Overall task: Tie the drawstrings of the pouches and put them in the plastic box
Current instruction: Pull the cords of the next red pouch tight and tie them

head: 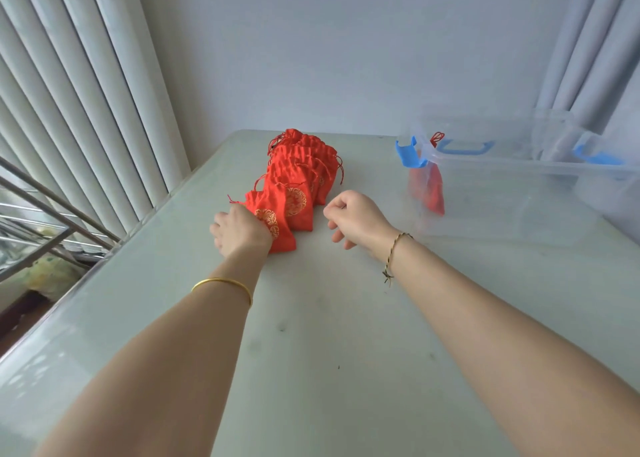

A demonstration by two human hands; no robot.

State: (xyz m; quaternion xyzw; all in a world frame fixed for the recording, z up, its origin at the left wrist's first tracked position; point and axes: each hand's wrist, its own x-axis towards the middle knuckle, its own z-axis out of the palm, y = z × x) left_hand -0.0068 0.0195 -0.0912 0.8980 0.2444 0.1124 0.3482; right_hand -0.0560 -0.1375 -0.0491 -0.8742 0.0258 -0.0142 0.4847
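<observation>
A row of several red drawstring pouches (301, 169) with gold round patterns lies overlapping at the middle of the pale table (311, 318). My left hand (239, 231) grips the nearest pouch (273, 221) at its left side. My right hand (353, 217) hovers just right of the row, fingers loosely curled and holding nothing. A clear plastic box (519, 193) with blue latches stands at the right. One red pouch (427, 190) shows through the box's left wall, its cords poking above the rim.
The box's clear lid with a blue handle (464, 147) leans behind the box. A white wall rises behind the table. Pale vertical blinds (86, 93) and a metal rail (52, 197) stand at the left, past the table's left edge.
</observation>
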